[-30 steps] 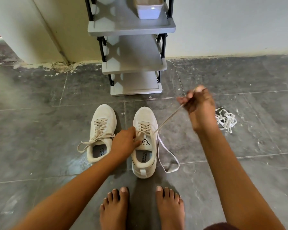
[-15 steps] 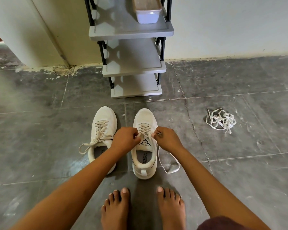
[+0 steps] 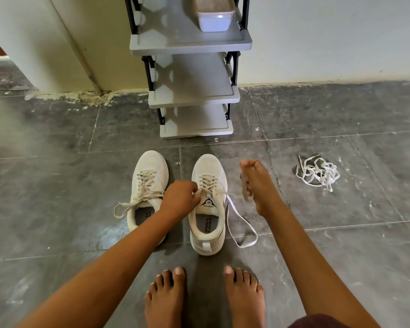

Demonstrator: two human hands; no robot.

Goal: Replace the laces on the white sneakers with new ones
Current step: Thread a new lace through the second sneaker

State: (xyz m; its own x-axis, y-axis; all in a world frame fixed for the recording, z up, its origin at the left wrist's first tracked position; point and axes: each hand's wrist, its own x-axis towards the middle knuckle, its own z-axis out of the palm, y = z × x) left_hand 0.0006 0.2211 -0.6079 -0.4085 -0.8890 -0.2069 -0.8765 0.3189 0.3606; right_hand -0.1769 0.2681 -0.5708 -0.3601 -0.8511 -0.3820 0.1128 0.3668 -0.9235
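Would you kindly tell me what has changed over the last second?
The right hand dropped from its raised pull to the right sneaker, then drew away rightward again, pinching the lace. The left hand kept gripping that sneaker's lacing; the left sneaker and spare laces stayed put.

Your left hand [image 3: 180,197] pinches the lace [image 3: 245,245] at the top eyelets of the right white sneaker [image 3: 208,233], while your right hand [image 3: 253,183], blurred, hangs just beside that shoe with one strand running to its curled fingers and the slack looped on the floor [image 3: 57,185]. The left sneaker [image 3: 149,171] stands beside it, loosely laced; a tangle of white laces [image 3: 317,172] lies well apart to the right, and a grey shoe rack [image 3: 192,95] stands against the wall beyond.
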